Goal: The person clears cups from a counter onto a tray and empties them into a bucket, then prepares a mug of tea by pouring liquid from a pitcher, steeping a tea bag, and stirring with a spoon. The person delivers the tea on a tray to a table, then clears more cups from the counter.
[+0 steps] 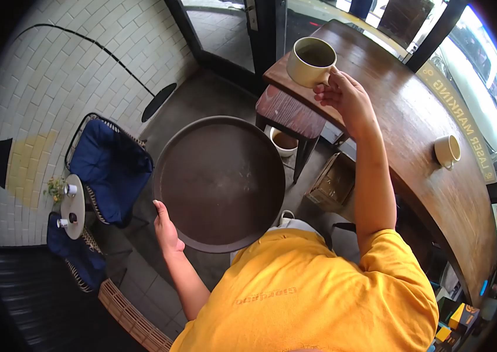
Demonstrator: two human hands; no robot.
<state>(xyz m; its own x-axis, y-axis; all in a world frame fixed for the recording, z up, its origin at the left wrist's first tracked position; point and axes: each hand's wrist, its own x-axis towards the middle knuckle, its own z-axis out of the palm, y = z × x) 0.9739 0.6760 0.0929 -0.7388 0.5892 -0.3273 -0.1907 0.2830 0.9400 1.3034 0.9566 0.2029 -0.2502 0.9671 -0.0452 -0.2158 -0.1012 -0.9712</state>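
Note:
My right hand [343,97] is closed on the handle of a cream mug [310,75], which is held up over the near end of the wooden counter [401,111]. The mug's open top faces me, and its inside looks dark. My left hand [168,233] supports a large round dark brown tray [219,182] at its left edge. The thumb shows beside the rim, while the other fingers are hidden underneath. Nothing stands on the tray's surface, which has a few pale smudges. A second cream mug [447,151] sits farther along the counter, near the window.
Below the counter end are a reddish wooden stool [289,111], a white pot [283,142] and a cardboard box [332,180]. Blue cushioned chairs [109,167] flank a small round table [73,208] with cups and a plant. A white brick wall [84,76] rises at left.

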